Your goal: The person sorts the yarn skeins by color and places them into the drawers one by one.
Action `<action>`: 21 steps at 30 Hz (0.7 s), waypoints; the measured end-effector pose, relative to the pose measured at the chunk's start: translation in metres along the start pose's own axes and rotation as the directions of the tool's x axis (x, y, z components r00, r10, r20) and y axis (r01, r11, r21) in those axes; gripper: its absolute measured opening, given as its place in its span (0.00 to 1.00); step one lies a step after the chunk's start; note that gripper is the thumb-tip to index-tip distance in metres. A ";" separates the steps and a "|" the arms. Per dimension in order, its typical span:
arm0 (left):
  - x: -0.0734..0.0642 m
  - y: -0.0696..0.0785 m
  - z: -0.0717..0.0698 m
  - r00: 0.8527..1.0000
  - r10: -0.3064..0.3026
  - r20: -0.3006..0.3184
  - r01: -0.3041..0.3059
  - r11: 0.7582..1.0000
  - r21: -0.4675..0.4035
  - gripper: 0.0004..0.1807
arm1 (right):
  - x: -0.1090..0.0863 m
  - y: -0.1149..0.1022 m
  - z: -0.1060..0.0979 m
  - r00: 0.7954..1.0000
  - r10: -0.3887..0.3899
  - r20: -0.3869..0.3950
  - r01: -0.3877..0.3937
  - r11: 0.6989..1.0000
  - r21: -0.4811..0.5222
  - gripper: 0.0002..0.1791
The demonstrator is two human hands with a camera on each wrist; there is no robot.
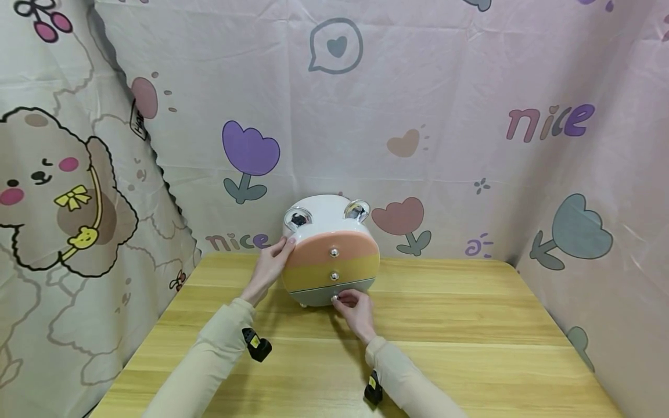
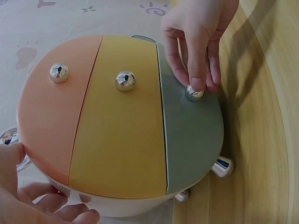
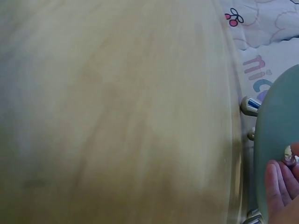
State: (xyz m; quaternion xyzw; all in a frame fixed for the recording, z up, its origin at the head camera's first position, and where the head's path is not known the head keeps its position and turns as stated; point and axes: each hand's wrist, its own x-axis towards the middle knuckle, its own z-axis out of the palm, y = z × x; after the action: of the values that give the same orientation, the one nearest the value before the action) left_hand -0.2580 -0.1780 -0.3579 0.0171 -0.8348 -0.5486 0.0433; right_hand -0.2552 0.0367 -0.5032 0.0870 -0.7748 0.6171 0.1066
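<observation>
A small rounded drawer box point(image 1: 330, 212) stands on the table, white with silver-ringed eyes on top and short silver feet. Its front has an orange drawer point(image 2: 53, 116), a yellow drawer point(image 2: 119, 140) and a grey-green bottom drawer point(image 2: 194, 135), each with a round silver knob. A dark gap runs between the yellow and green fronts, and the green one sits slightly forward. My right hand point(image 1: 358, 313) pinches the green drawer's knob point(image 2: 193, 93) between thumb and fingers. Against the box's left side rests my left hand point(image 1: 269, 268), thumb near the eye, fingers along the white wall.
The wooden table point(image 1: 460, 325) extends to both sides and in front of the box. Close behind it hangs a printed cloth point(image 1: 444, 75), with more cloth at left and right. A black wrist camera point(image 1: 256, 345) is strapped at the left sleeve, another camera point(image 1: 373, 389) at the right.
</observation>
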 end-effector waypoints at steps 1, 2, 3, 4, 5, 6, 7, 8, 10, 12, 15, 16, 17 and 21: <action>0.000 0.000 0.000 1.000 0.000 0.000 0.000 1.000 0.002 0.37 | 0.000 0.000 0.000 1.000 -0.002 -0.003 0.002 1.000 0.004 0.08; 0.000 0.000 0.000 1.000 0.000 -0.001 0.000 1.000 0.003 0.37 | 0.001 0.001 0.001 1.000 -0.001 -0.007 0.001 1.000 0.010 0.08; 0.000 0.000 0.000 1.000 0.001 -0.001 -0.001 1.000 0.003 0.37 | 0.001 0.002 0.001 1.000 -0.005 -0.011 0.005 1.000 0.014 0.08; -0.001 0.000 0.000 1.000 0.000 -0.001 0.000 1.000 0.003 0.37 | 0.001 0.002 0.001 1.000 -0.008 -0.014 0.008 1.000 0.018 0.08; -0.001 0.000 0.000 1.000 -0.001 -0.001 0.001 1.000 0.003 0.37 | 0.001 0.002 0.001 1.000 -0.009 -0.017 0.009 1.000 0.020 0.08; -0.001 0.000 0.000 1.000 -0.002 0.000 0.002 1.000 0.003 0.37 | 0.001 0.003 0.001 1.000 -0.012 -0.020 0.012 1.000 0.019 0.08; -0.001 0.000 0.000 1.000 -0.003 0.000 0.003 1.000 0.002 0.37 | 0.002 0.003 0.002 1.000 -0.008 -0.024 0.009 1.000 0.014 0.08; -0.001 0.000 0.000 1.000 -0.002 0.000 0.002 1.000 0.002 0.37 | 0.002 0.003 0.002 1.000 -0.010 -0.028 0.010 1.000 0.008 0.07; -0.001 0.000 0.000 1.000 -0.001 -0.001 0.001 1.000 0.000 0.37 | 0.002 0.003 0.002 0.999 -0.016 -0.035 0.016 1.000 -0.006 0.07; 0.000 -0.001 -0.001 1.000 0.003 -0.002 -0.003 1.000 0.000 0.37 | 0.002 0.003 0.003 0.999 -0.026 -0.042 0.026 0.999 -0.021 0.07; 0.000 -0.001 -0.001 1.000 0.005 -0.003 -0.005 1.000 0.006 0.37 | 0.002 0.003 0.004 0.998 -0.037 -0.051 0.036 0.999 -0.031 0.06; 0.000 -0.001 -0.001 1.000 0.005 -0.003 -0.005 1.000 0.009 0.38 | 0.002 0.003 0.005 0.998 -0.037 -0.055 0.036 0.999 -0.031 0.06; 0.000 -0.001 -0.001 1.000 0.005 -0.001 -0.005 1.000 0.013 0.38 | 0.002 0.003 0.005 0.998 -0.034 -0.057 0.032 0.999 -0.028 0.06; 0.000 -0.001 -0.001 1.000 0.000 0.003 0.000 1.000 0.019 0.38 | 0.001 0.002 0.005 0.998 -0.025 -0.064 0.024 0.999 -0.027 0.06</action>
State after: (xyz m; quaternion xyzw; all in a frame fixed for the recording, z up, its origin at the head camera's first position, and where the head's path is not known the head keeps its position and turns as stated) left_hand -0.2578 -0.1791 -0.3590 0.0166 -0.8401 -0.5406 0.0421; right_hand -0.2572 0.0322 -0.5059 0.0751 -0.7779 0.6079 0.1402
